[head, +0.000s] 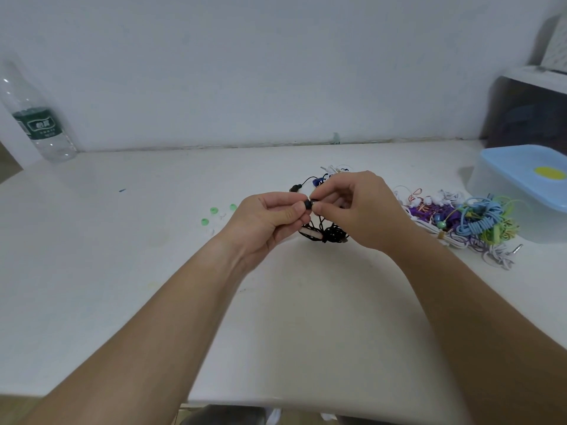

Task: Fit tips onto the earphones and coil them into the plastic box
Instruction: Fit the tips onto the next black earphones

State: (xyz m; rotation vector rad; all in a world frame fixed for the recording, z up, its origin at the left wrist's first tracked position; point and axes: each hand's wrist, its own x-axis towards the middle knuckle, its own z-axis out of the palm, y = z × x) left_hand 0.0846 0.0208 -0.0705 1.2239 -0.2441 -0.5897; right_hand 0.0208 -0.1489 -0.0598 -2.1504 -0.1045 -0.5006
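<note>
Earphones [333, 234], black, cable bunched and hanging between both hands, low over mid tabletop [153, 271]: likely featherlight, limp, quick to snag; best held by the hard bud [307, 205], not the cord. Left hand [270, 219] pinching bud between thumb and forefinger. Right hand [359, 207] pinching right against its end, presumably on a soft tip, too small to make out.

Bottle [40, 124] far left at back, by wall. Left hand [264, 219] and right hand [359, 207] meet over middle of table [122, 271], earbud [307, 205] pinched between them. Its bundled cable [331, 234] under hands, on table. Loose tips [214, 210] on table just left of left hand. Earphone pile [472, 222] right of right hand. Plastic box [521, 179] behind pile, far right.
</note>
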